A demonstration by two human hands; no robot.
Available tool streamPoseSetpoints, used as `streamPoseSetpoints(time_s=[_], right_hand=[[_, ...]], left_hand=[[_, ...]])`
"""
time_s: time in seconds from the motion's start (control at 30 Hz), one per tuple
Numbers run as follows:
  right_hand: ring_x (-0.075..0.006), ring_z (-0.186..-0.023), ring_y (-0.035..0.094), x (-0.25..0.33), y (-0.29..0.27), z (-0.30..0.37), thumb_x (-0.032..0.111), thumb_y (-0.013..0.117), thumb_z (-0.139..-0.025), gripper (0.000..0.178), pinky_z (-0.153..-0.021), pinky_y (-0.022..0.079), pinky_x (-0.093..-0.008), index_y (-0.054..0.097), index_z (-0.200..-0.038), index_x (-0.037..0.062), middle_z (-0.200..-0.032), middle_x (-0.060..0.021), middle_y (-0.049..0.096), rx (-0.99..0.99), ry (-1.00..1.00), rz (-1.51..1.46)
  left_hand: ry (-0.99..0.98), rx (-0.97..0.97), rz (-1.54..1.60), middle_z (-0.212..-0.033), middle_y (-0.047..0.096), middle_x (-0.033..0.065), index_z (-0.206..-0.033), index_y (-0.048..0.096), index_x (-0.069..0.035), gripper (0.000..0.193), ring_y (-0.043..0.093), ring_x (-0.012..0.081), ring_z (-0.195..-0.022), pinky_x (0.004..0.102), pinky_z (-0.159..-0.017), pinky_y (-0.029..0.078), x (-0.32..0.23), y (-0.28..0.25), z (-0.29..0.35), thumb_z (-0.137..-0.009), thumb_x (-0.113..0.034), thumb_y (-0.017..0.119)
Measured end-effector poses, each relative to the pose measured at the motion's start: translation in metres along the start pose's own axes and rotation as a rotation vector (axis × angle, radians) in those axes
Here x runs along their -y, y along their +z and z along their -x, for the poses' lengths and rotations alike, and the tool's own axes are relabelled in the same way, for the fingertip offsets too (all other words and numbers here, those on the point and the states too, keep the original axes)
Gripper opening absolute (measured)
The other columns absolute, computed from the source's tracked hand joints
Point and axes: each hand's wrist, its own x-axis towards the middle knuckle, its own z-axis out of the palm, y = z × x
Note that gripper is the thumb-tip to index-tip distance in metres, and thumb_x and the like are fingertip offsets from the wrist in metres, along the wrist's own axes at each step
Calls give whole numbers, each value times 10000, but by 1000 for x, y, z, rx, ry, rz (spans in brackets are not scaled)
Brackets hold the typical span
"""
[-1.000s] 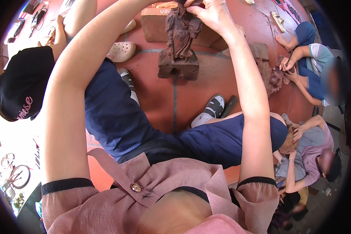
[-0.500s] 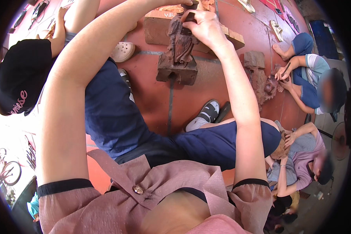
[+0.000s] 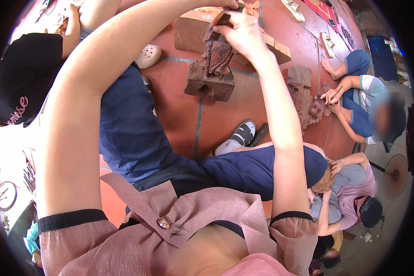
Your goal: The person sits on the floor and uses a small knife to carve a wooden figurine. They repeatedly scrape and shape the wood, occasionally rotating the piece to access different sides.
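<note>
A carved reddish-brown wooden figure (image 3: 218, 60) in a robe stands on its square block base, leaning slightly, on the tiles before me. My right hand (image 3: 244, 34) is closed in a pinch at the figure's upper part, holding a small dark brown folded piece (image 3: 222, 20) that looks like sandpaper against the wood. At the top edge of the picture my left hand (image 3: 226, 3) is partly cut off, its visible fingers curled over the figure's top. The figure's head is mostly hidden by my hands.
Thick wood blocks (image 3: 188, 34) lie behind the figure. At right, a co-worker's hands (image 3: 333, 97) hold a thin tool on another carving (image 3: 304, 103); a person below holds a wooden piece (image 3: 324, 179). A black-capped person (image 3: 27, 76) sits left. A fan (image 3: 394, 175) stands far right.
My right hand has shifted slightly at the figure's upper part, and the figure's top tilts a little more to the right. My view has moved slightly.
</note>
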Motion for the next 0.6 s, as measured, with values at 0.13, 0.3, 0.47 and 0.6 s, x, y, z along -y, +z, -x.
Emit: streamPoseSetpoints(time_s=[0.13, 0.3, 0.47, 0.6], right_hand=[[-47, -726, 631, -18, 3, -4, 86, 707, -785, 132, -694, 506, -220, 709, -917, 92, -784, -20, 702, -139, -107, -37], [-53, -687, 617, 2, 1, -2, 77, 691, -810, 135, -667, 497, -218, 716, -942, 86, -782, 0, 701, 136, 71, -154], [-66, -698, 620, -29, -2, -5, 36, 666, -820, 127, -686, 510, -196, 723, -933, 55, -788, -11, 694, -69, 118, -357], [-37, -720, 613, 1, 2, 0, 77, 714, -783, 136, -672, 495, -212, 732, -914, 111, -774, 26, 693, 63, 97, -248]], left_hand=[[30, -51, 21, -702, 659, 150, -743, 696, -70, 257, 638, 320, -658, 423, -644, 500, 5, 3, -3, -641, -296, 760], [70, 8, -15, -719, 663, 141, -768, 695, -74, 275, 641, 317, -673, 425, -651, 501, 10, 1, -1, -661, -323, 739], [42, 18, 11, -715, 668, 128, -758, 696, -85, 252, 644, 301, -681, 419, -652, 505, 7, 2, -4, -650, -307, 743], [7, 53, 11, -709, 668, 128, -753, 694, -82, 236, 648, 294, -679, 413, -650, 507, 8, -6, 0, -656, -294, 729]])
